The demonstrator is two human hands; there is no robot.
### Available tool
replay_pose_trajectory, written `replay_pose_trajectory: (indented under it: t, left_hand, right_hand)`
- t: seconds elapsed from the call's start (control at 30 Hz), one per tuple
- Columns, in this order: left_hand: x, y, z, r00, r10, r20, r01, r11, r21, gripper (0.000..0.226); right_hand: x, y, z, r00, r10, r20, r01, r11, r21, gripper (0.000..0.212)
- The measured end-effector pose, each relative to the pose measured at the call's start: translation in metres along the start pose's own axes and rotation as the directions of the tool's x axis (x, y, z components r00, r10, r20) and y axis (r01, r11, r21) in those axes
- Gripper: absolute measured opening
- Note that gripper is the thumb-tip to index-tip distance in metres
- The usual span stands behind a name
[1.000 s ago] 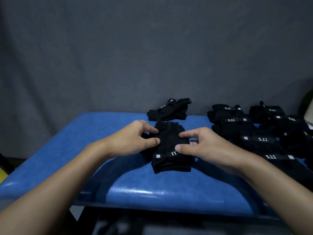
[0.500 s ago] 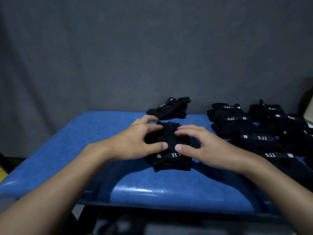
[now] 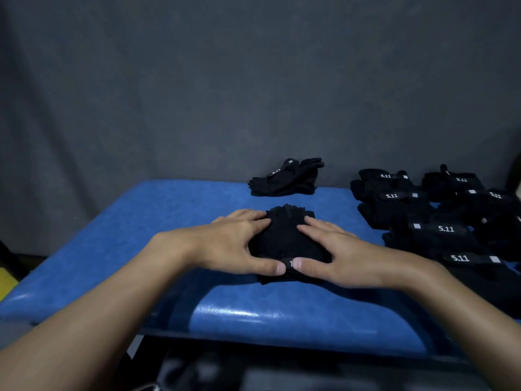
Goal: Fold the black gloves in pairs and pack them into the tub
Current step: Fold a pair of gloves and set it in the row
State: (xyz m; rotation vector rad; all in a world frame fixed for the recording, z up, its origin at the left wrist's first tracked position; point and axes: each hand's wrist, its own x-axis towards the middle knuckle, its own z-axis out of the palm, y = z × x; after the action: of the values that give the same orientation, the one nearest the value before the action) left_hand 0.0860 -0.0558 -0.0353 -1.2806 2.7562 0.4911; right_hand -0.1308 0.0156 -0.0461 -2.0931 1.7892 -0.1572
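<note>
A folded pair of black gloves [image 3: 287, 244] is pressed flat at the middle of the blue surface [image 3: 141, 238] by the left hand [image 3: 234, 244] and right hand [image 3: 338, 258], fingers straight. Another pair [image 3: 284, 179] lies by the far edge; more gloves [image 3: 439, 221] are piled along the right edge.

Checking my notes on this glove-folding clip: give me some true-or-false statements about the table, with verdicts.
1. The left hand and the right hand both press flat on one folded pair of black fabric gloves. True.
2. Nothing else lies on the padded blue table. False: a pile of black gloves with white labels lies to the right.
3. A loose pair of black gloves lies at the far edge, beyond the hands. True.
4. The hands wear gloves. False: both are bare.
</note>
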Motion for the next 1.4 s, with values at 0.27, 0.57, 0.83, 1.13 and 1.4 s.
replay_pose_trajectory:
  t: [0.27,0.57,0.83,1.13,1.4]
  left_hand:
    - [-0.003,-0.008,-0.003,1.000,0.008,0.006,-0.008,0.994,-0.106,0.107]
    - [-0.011,-0.044,-0.015,0.962,-0.112,-0.248,0.009,0.924,-0.383,0.025]
    - [-0.007,-0.041,-0.007,0.974,-0.036,-0.222,-0.084,0.857,-0.509,0.023]
    - [-0.001,-0.038,-0.001,0.974,-0.026,-0.223,-0.091,0.863,-0.498,0.026]
    - [0.000,-0.032,0.007,0.959,-0.101,-0.265,-0.087,0.784,-0.614,0.042]
  right_hand:
    - [0.002,-0.005,-0.003,0.995,-0.080,-0.061,0.086,0.991,0.104,0.080]
    - [0.001,-0.019,-0.004,0.960,-0.189,-0.208,0.225,0.960,0.167,0.062]
    - [0.005,-0.014,0.003,0.965,-0.217,-0.148,0.237,0.963,0.127,0.068]
    - [-0.002,-0.011,0.000,0.938,-0.261,-0.227,0.299,0.941,0.156,0.040]
    - [-0.004,-0.009,-0.004,0.953,-0.228,-0.198,0.275,0.926,0.257,0.031]
